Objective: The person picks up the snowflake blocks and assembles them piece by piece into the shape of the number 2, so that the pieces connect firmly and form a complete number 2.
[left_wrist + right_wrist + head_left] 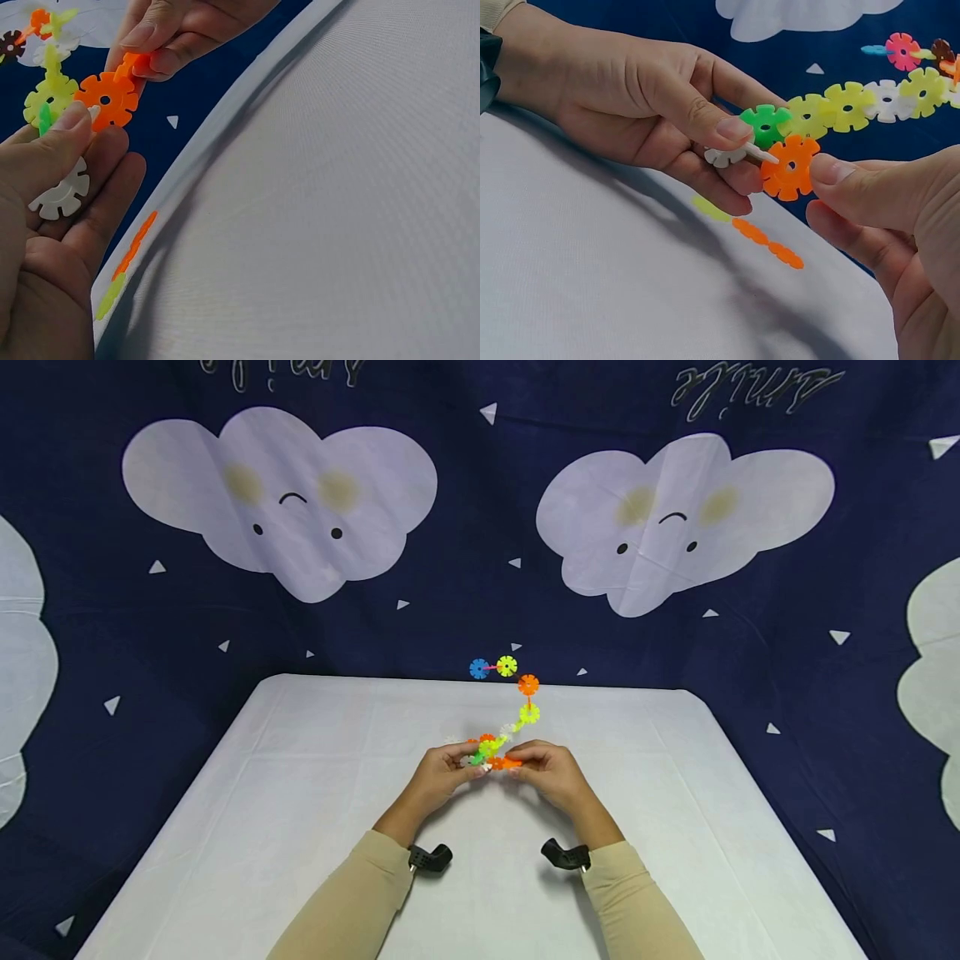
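A chain of notched plastic snowflake discs [847,106], in yellow, white, green, orange and other colours, hangs between the hands and curves up over the table's far side. My left hand [442,772] pinches its near end, thumb on a white disc [64,196] beside a green disc [765,126]. An orange disc [790,168] stands against a white disc at the left fingertips. With thumb and fingers, my right hand [551,770] pinches an orange piece seen edge-on [132,65], which adjoins that orange disc. Its far edge is hidden by the fingers.
Beyond the hands, a yellow disc [711,208] and orange discs [750,231] lie in a row on the white-covered table [300,827]. Behind the table's far edge hangs a dark blue cloth [480,510] printed with clouds. A black wrist device [431,858] sits on each forearm.
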`<action>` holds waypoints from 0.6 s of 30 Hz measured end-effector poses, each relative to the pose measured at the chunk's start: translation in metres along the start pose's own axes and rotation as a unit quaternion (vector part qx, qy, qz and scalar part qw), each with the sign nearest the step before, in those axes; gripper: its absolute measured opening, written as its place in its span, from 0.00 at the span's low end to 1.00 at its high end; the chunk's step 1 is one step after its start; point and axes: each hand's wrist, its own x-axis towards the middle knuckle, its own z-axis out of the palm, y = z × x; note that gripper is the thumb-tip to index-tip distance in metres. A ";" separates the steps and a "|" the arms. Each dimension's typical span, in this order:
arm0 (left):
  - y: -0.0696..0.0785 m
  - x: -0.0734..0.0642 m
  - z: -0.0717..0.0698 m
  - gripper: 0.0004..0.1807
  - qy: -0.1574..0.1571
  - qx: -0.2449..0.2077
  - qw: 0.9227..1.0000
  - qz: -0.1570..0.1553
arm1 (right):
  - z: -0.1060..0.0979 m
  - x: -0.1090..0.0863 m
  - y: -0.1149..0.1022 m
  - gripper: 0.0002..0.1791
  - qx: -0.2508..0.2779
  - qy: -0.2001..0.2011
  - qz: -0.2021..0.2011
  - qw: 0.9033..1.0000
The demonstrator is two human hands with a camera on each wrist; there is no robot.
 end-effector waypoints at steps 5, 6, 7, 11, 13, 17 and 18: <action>0.001 -0.001 0.000 0.23 -0.006 0.009 1.000 0.000 | -0.002 -0.001 0.000 0.14 -0.009 -0.006 0.012 1.000; 0.002 -0.001 0.000 0.23 -0.008 0.011 1.000 -0.001 | -0.002 -0.001 0.000 0.14 -0.011 -0.008 0.014 1.000; 0.002 -0.001 0.000 0.23 -0.008 0.014 1.000 -0.002 | -0.002 -0.001 0.000 0.14 -0.015 -0.009 0.017 1.000; 0.004 -0.002 -0.001 0.23 -0.010 0.018 1.000 -0.005 | -0.003 -0.001 -0.001 0.14 -0.026 -0.014 0.017 0.999; 0.004 -0.002 -0.001 0.23 -0.011 0.015 1.000 -0.004 | -0.002 -0.001 -0.002 0.14 -0.027 -0.014 0.014 0.999; 0.004 -0.001 0.000 0.23 -0.015 0.011 1.000 0.005 | -0.002 -0.001 -0.003 0.15 -0.025 -0.012 0.008 1.000; 0.004 -0.001 0.000 0.23 -0.015 0.012 1.000 0.007 | -0.001 -0.001 -0.003 0.15 -0.023 -0.011 0.008 1.000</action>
